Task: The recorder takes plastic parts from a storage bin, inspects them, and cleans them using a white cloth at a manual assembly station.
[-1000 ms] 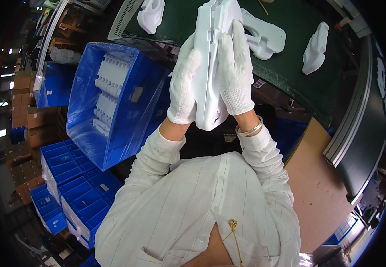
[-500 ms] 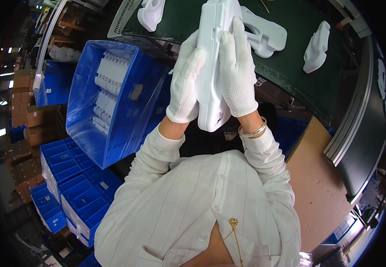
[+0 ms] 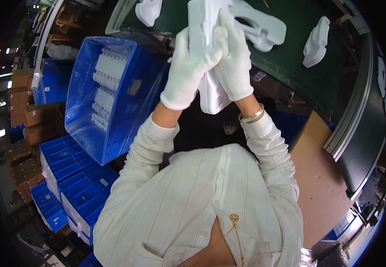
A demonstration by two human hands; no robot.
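Both my hands wear white knitted gloves and grip a long white plastic housing (image 3: 212,95) in front of me, above the near edge of the green table. My left hand (image 3: 187,71) wraps its left side, the thumb laid across the front. On the other side my right hand (image 3: 234,60) is closed on it, fingers pointing up. The housing's rounded lower end sticks out below my hands. Just behind it on the table lies a curved white plastic part (image 3: 264,31) with an opening, partly hidden by the housing and my right hand.
Another white part (image 3: 148,11) rests at the table's far left, and a slim one (image 3: 316,42) at the right of the green table (image 3: 286,73). Left of me a blue bin (image 3: 124,104) holds rows of white pieces. Blue crates (image 3: 84,191) stand below it. A dark conveyor (image 3: 364,142) runs along the right.
The housing and both hands have come slightly nearer to me and a little left. My left thumb now lies across the housing's front, and the right fingers have shifted over it.
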